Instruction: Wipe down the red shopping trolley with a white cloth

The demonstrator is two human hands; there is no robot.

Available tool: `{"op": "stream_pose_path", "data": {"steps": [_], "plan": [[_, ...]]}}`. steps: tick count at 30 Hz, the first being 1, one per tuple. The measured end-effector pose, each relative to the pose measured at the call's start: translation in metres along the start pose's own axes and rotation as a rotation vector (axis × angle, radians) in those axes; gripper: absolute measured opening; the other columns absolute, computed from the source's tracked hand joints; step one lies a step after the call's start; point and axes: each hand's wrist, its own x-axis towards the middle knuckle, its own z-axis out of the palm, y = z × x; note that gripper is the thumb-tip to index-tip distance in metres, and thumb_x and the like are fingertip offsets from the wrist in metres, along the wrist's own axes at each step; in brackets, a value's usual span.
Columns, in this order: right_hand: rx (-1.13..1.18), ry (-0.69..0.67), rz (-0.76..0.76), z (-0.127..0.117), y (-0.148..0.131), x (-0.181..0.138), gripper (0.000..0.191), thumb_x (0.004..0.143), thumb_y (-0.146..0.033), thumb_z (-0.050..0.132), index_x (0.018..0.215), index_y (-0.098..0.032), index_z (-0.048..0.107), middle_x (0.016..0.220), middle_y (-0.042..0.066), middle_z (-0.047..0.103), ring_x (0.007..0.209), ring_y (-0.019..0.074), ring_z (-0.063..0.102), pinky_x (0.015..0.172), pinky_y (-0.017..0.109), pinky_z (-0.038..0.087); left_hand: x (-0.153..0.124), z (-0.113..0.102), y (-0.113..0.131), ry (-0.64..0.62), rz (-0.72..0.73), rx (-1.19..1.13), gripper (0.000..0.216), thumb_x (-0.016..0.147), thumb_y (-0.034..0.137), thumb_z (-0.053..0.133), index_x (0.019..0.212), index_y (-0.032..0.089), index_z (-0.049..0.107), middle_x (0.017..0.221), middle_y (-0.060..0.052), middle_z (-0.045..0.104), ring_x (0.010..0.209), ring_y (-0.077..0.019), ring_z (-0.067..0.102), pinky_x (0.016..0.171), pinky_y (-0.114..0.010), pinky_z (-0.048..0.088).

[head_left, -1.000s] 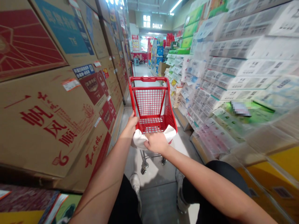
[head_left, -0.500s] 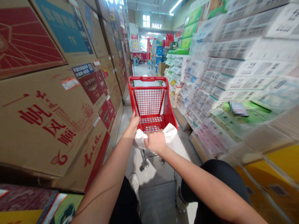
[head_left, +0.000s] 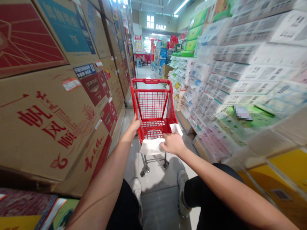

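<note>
A red plastic shopping cart (head_left: 137, 111) stands in front of me, its mesh basket holding nothing that I can see. My left hand (head_left: 134, 125) is closed around the basket's left side rim. A white cloth (head_left: 150, 147) drapes over the near edge of the basket. My right hand (head_left: 174, 143) presses on this cloth at the near right corner, fingers bent around it, with cloth showing on both sides of the hand. Whether the cloth is paper or fabric I cannot tell. Below the basket, metal legs end in casters (head_left: 145, 171).
Stacked cardboard cartons (head_left: 48, 127) wall the left side. On the right rise stacks of plastic-wrapped packs (head_left: 240, 70), with a green pack (head_left: 261, 115) lying on a lower stack. Tiled floor runs ahead between them. My shoes (head_left: 183, 191) stand behind the cart.
My right hand has slid right along the cart's near edge, and the cloth now lies flatter to its left. My left hand stays on the left rim.
</note>
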Motion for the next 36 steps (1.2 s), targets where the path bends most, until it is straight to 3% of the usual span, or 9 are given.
{"op": "stream_pose_path", "data": {"steps": [9,12,18,21,23,30,36], "plan": [[0.121,-0.059,-0.031,-0.001,-0.077,0.027,0.036,0.093,-0.042,0.045,0.103,-0.02,0.071,0.093,0.012,0.077,0.085,0.0278,0.073,0.074,0.035,0.049,-0.002,0.0,0.002,-0.009,-0.008,0.01,0.084,0.056,0.007,0.059,0.139,0.022,0.055,0.078,-0.002,0.071,0.065,-0.0198,0.067,0.067,-0.034,0.06],[0.082,-0.047,-0.08,0.0,-0.07,0.025,0.037,0.094,-0.043,0.045,0.108,-0.019,0.069,0.092,0.011,0.076,0.085,0.0283,0.072,0.075,0.035,0.049,0.001,-0.008,0.004,-0.028,-0.043,0.034,0.086,0.055,0.006,0.058,0.14,0.021,0.054,0.078,-0.002,0.071,0.063,-0.0191,0.066,0.065,-0.032,0.059],[-0.055,-0.03,-0.123,0.004,0.005,0.01,0.045,0.094,-0.051,0.044,0.103,-0.014,0.067,0.088,0.014,0.075,0.085,0.0278,0.07,0.083,0.036,0.044,0.011,-0.015,0.0,0.031,-0.035,0.049,0.076,0.056,0.005,0.061,0.13,0.021,0.064,0.093,-0.006,0.075,0.08,-0.0234,0.071,0.073,-0.034,0.06],[-0.072,-0.015,-0.184,0.006,0.026,0.008,0.042,0.093,-0.049,0.045,0.101,-0.014,0.066,0.092,0.014,0.075,0.088,0.0267,0.069,0.089,0.037,0.04,0.012,-0.011,-0.003,0.057,0.0,0.07,0.073,0.055,0.003,0.062,0.126,0.021,0.067,0.094,-0.006,0.076,0.086,-0.0245,0.071,0.076,-0.033,0.059],[-0.056,-0.008,-0.169,0.007,0.021,0.009,0.04,0.092,-0.047,0.046,0.103,-0.015,0.066,0.094,0.013,0.075,0.088,0.0258,0.069,0.087,0.036,0.04,0.011,-0.005,-0.004,0.07,0.024,0.101,0.071,0.055,0.002,0.061,0.124,0.021,0.068,0.091,-0.005,0.076,0.083,-0.0237,0.071,0.074,-0.032,0.058],[0.051,-0.006,-0.136,0.006,-0.044,0.018,0.033,0.096,-0.042,0.042,0.109,-0.021,0.063,0.093,0.009,0.076,0.084,0.0253,0.07,0.077,0.033,0.043,0.008,0.004,0.0,0.03,-0.002,0.139,0.083,0.054,0.004,0.055,0.135,0.019,0.062,0.076,-0.002,0.072,0.069,-0.0212,0.067,0.063,-0.028,0.055],[0.009,-0.092,-0.236,-0.005,-0.032,0.008,0.043,0.1,-0.049,0.038,0.118,-0.018,0.061,0.092,0.013,0.075,0.082,0.027,0.071,0.072,0.032,0.044,0.017,-0.014,0.004,-0.123,-0.056,0.133,0.092,0.047,0.006,0.049,0.138,0.019,0.06,0.076,-0.001,0.073,0.059,-0.0168,0.063,0.053,-0.023,0.051]]}}
